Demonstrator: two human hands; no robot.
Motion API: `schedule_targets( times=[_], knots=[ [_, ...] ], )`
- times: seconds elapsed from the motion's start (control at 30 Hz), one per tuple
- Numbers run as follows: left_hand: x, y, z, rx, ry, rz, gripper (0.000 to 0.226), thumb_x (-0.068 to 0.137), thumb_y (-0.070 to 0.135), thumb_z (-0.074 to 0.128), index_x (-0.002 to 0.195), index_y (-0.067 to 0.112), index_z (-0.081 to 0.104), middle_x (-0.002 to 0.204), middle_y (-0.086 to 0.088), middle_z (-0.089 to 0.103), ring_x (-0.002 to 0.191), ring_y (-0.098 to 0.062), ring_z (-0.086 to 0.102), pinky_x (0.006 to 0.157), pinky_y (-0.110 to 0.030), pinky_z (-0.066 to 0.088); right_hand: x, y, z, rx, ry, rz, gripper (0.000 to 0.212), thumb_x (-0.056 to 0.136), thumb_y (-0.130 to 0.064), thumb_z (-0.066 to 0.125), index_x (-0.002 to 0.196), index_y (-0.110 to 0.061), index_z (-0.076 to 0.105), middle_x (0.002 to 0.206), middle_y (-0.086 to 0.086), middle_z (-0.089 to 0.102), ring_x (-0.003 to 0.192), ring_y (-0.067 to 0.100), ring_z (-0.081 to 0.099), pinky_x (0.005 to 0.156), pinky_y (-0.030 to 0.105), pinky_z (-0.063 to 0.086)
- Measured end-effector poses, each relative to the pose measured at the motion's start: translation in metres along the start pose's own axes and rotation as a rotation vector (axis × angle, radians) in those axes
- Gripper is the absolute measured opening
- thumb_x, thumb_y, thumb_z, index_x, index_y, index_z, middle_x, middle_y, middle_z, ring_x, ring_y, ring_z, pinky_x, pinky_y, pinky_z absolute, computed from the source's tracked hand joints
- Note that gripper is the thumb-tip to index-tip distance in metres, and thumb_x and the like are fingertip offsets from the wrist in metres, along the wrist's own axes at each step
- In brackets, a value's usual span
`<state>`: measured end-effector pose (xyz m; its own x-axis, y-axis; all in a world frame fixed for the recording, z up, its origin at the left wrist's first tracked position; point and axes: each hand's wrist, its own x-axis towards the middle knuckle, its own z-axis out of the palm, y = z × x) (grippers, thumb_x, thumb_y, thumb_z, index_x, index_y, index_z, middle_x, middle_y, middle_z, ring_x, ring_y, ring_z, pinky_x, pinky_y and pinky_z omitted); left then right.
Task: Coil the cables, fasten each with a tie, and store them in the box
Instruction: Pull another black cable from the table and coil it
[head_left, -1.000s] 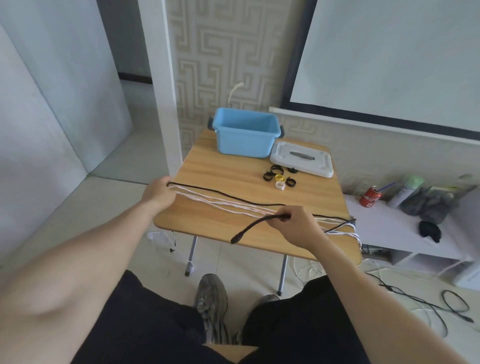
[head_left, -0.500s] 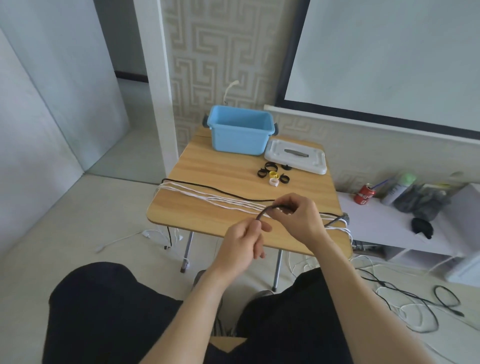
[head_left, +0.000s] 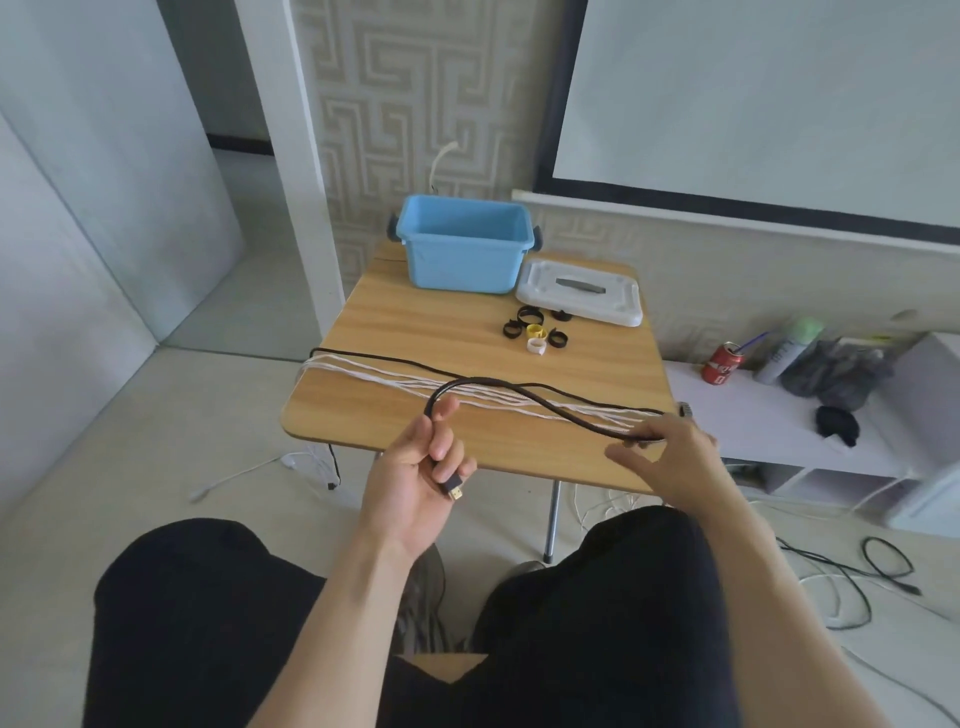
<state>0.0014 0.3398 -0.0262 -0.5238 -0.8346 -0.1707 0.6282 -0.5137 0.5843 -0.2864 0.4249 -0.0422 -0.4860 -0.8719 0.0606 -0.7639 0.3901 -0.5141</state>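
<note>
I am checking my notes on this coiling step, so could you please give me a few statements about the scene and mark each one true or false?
1. The left hand grips the black cable near its plug end. True.
2. The blue box has its lid on. False: the white lid lies on the table beside the open box.
3. The ties sit on the table in front of the lid. True.
4. The white cables are already coiled in the box. False: they lie stretched across the table.
5. The right hand rests on the lid. False: it holds the black cable near the table's right edge.
</note>
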Motion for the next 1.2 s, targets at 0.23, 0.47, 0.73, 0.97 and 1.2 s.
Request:
schedule_targets(
  times=[0.23,0.47,0.73,0.97,1.2],
  knots=[
    [-0.001,-0.005,0.005,0.226,0.012,-0.072,0.027,0.106,0.018,0.036,0.095,0.005,0.058,0.059,0.0,0.039,0.051,-0.015,0.029,0.061,-0.031,0.033,0.044,0.05,-0.03,-0.11,0.145,0.433,0.035,0.102,-0.035,0.055,0.115,-0.005,0.068,0.114,0.023,0.056,0.103,0.041,0.055,0.089,0.045,0.049],
    [-0.001,-0.032,0.015,0.256,-0.062,-0.171,0.02,0.104,0.012,0.038,0.096,0.006,0.055,0.071,-0.004,0.047,0.055,-0.018,0.041,0.066,-0.033,0.041,0.038,0.038,-0.083,0.275,0.658,0.362,0.042,0.088,-0.027,0.057,0.126,-0.007,0.055,0.135,0.017,0.055,0.134,0.033,0.045,0.113,0.041,0.036],
    [-0.006,-0.033,0.025,0.167,-0.186,-0.233,0.018,0.1,0.011,0.039,0.102,0.005,0.056,0.07,-0.003,0.042,0.059,-0.018,0.036,0.064,-0.034,0.041,-0.007,0.03,-0.145,-0.226,0.597,0.493,0.033,0.077,-0.036,0.064,0.108,-0.026,0.068,0.123,0.021,0.045,0.121,0.046,0.037,0.104,0.057,0.036],
    [-0.008,-0.026,0.029,0.243,-0.258,-0.294,0.031,0.104,0.034,0.041,0.089,0.01,0.055,0.054,0.008,0.017,0.045,-0.01,0.016,0.046,-0.026,0.019,-0.031,0.022,-0.102,-0.649,-0.536,0.408,0.039,0.076,-0.056,0.067,0.104,-0.03,0.074,0.131,0.001,0.065,0.118,0.021,0.057,0.105,0.039,0.045],
    [-0.01,-0.022,0.03,0.164,-0.354,-0.276,0.027,0.104,0.026,0.037,0.085,0.012,0.051,0.055,0.008,0.029,0.043,-0.007,0.025,0.042,-0.022,0.027,-0.054,-0.058,-0.009,0.436,-0.302,-0.06,0.022,0.103,-0.033,0.055,0.123,-0.025,0.06,0.107,-0.004,0.071,0.103,0.013,0.067,0.096,0.034,0.052]
  ],
)
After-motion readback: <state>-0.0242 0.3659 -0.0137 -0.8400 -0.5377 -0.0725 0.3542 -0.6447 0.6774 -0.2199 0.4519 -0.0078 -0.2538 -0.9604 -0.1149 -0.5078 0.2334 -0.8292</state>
